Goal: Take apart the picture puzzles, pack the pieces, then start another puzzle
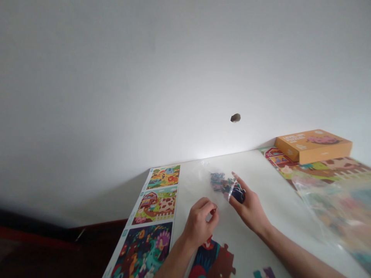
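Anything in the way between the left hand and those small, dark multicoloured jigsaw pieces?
Just the clear, thin plastic bag around the jigsaw pieces, it seems; nothing else visible stands between them and the left hand.

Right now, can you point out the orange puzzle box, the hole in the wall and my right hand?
Orange puzzle box (pixel 323 139): head view, on its printed top.
Hole in the wall (pixel 235 118): head view, on its dark middle.
Right hand (pixel 251 206): head view, on the back of it.
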The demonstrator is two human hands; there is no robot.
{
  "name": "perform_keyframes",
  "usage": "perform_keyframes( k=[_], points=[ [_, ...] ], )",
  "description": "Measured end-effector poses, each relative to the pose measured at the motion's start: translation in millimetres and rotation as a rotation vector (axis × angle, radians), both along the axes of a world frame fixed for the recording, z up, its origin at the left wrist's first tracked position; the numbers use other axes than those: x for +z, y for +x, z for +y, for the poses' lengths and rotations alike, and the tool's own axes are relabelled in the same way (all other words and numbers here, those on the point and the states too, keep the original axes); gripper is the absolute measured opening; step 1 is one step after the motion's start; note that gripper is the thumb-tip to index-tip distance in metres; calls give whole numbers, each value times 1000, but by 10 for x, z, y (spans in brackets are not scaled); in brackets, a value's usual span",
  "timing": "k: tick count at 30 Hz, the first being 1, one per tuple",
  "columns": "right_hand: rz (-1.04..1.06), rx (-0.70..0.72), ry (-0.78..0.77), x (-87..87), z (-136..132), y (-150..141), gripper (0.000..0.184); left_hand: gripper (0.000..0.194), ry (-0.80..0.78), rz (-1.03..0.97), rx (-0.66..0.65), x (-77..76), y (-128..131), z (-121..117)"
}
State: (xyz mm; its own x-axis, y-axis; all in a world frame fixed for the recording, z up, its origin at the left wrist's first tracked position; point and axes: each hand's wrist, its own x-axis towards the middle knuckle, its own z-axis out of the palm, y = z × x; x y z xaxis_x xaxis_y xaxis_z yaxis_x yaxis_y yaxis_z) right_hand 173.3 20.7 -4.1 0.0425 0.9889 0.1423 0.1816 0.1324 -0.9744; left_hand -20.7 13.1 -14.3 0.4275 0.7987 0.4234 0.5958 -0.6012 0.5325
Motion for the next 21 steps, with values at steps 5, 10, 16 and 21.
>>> perform_keyframes(
  k=[5, 10, 16, 21],
  points=[
    [250, -41, -98, 92, -7, -17, 73, 21, 19, 76, -70, 15, 28, -31],
    [305, 167, -257, 58, -56, -131, 59, 22, 62, 128, -93, 33, 60, -96],
    [91, 158, -77, -47, -14, -131, 54, 27, 113, 255, -215, 65, 139, -167],
    [-65, 310, -14, 31, 20, -107, 39, 27, 130, 286, -266, 61, 207, -229]
  ],
)
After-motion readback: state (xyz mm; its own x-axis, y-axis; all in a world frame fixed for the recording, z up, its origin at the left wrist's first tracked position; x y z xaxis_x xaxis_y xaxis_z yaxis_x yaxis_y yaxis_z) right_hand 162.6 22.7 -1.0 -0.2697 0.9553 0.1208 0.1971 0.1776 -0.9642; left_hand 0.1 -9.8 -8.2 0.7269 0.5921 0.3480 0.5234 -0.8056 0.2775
